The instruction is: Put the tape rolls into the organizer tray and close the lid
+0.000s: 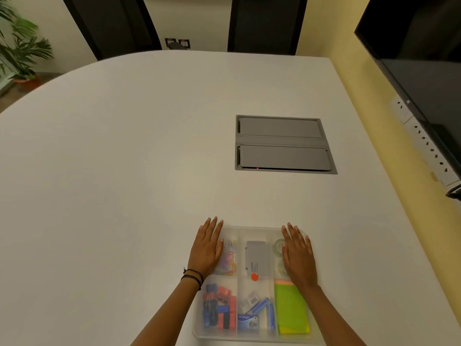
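A clear plastic organizer tray lies at the near edge of the white table, its translucent lid down over the compartments. Two clear tape rolls show through the lid in the far right compartment, partly hidden by my right hand. That hand rests flat on the lid's far right part, fingers spread. My left hand lies flat on the lid's far left corner, over the coloured paper clips. Neither hand holds anything.
Other compartments hold a grey stapler box, blue and red binder clips, staple boxes and green sticky notes. A grey cable hatch is set in the table further out. A dark screen hangs at right.
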